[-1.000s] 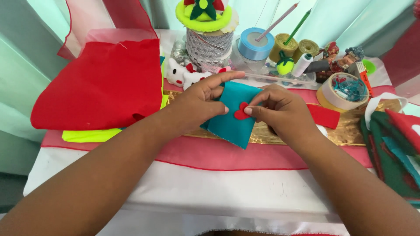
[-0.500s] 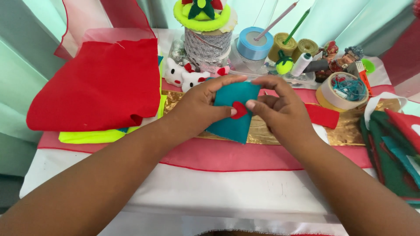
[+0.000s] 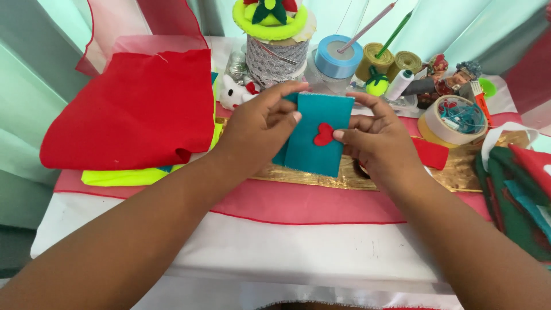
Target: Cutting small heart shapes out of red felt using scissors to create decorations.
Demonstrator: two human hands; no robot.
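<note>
A teal felt rectangle is held up above the table between both hands. My left hand pinches its left edge, thumb in front and fingers over the top corner. My right hand grips the right edge, and its thumb presses a small red felt heart against the middle of the teal piece. A gold strip lies under the hands on pink cloth.
Red fabric over yellow-green felt lies at the left. Ribbon spools, a blue tape roll, thread, figurines and a tape ring crowd the back. Green and red felt pieces are stacked at the right. A red felt scrap sits by my right hand.
Both hands have lifted the teal felt a little up and away from me and turned it more upright. The red heart stays pressed under my right thumb.
</note>
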